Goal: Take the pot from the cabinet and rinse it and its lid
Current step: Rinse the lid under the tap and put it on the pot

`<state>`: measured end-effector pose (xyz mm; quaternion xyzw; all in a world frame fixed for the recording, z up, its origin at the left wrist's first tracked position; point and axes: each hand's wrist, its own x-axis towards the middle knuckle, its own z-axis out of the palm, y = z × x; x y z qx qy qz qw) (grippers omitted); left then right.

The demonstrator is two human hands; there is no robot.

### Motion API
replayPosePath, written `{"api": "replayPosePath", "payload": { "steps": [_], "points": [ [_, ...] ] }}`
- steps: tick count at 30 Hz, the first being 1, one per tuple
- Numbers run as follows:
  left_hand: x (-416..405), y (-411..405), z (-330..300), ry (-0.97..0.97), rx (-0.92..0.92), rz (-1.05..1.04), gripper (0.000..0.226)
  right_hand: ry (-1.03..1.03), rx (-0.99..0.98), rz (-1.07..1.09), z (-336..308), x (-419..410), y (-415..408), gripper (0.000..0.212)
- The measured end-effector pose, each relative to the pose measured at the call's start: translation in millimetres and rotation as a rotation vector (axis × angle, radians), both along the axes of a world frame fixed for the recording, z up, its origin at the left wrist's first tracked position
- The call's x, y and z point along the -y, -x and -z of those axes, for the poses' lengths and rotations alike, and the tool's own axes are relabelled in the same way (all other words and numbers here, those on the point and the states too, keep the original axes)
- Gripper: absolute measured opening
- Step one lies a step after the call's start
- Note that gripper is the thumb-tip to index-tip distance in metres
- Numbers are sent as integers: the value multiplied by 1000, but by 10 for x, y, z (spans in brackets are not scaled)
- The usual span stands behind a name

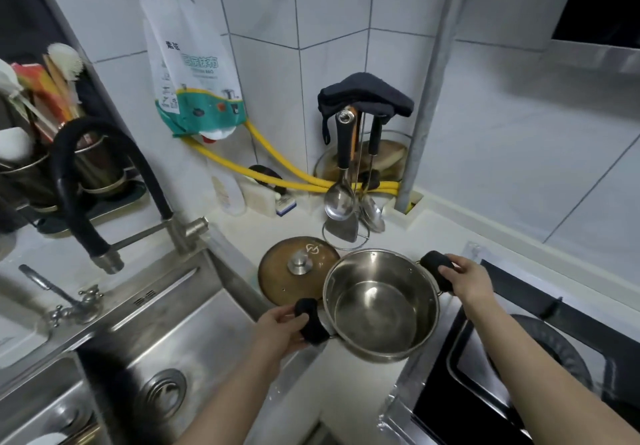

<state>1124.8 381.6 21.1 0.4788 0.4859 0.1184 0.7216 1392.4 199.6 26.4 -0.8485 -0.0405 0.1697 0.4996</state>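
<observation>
A steel pot [381, 309] with two black wrapped handles is held over the white counter between sink and stove, tilted toward me, empty inside. My left hand [282, 328] grips its near-left handle; my right hand [467, 280] grips the far-right handle. The brown glass lid [294, 268] with a metal knob lies flat on the counter just left of and behind the pot, its lower edge hidden by the pot and my left hand.
A steel sink [173, 351] with a round drain lies to the left, a black-hosed faucet [104, 202] above it. A utensil stand [349, 181] with ladles stands behind the lid. A black gas stove [540, 358] sits to the right. Yellow hose [277, 174] runs along the wall.
</observation>
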Motion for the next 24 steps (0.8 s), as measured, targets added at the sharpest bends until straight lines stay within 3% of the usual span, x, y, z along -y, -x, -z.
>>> {"api": "replayPosePath", "payload": {
  "steps": [5, 12, 16, 19, 22, 24],
  "points": [
    [134, -167, -18, -10, 3, 73, 17, -20, -31, -20, 76, -31, -251, 41],
    [159, -338, 32, -6, 12, 70, 27, 7, 13, -36, 96, -106, -420, 40],
    [197, -373, 38, -6, 47, 51, 22, 101, 87, -60, 119, -122, -461, 40],
    [163, -345, 88, -57, 16, 101, 32, 206, 136, -88, 89, -156, -456, 40],
    [128, -285, 126, -46, -9, 108, 33, 455, 355, -129, -18, -247, -345, 37],
    [95, -215, 146, 57, 11, 60, 28, 473, 553, -207, -68, -380, -217, 37]
  ]
}}
